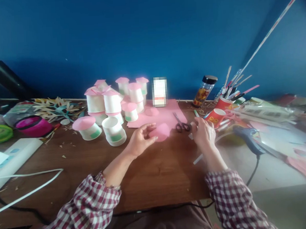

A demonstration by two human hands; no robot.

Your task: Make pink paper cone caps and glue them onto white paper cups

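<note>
My left hand (141,139) pinches a pink paper piece (160,132), round and slightly peaked, between thumb and fingers above the brown table. My right hand (204,133) is low over the table beside the black-handled scissors (181,123), its fingers curled together. What those fingers hold, if anything, is hidden; a thin green-and-white strip (196,114) shows just past them. Left of my hands stands a white paper cup (114,130) without a top. Beside it is a similar cup with a pink paper cone (84,123) on top.
Several more pink-topped cups (112,105) are grouped behind. Flat pink paper (168,110) lies under the scissors. To the right are red paper cups (216,116), a glue gun (250,141) and a tilted-looking jar (205,90). A power strip (21,159) and white cable lie at left.
</note>
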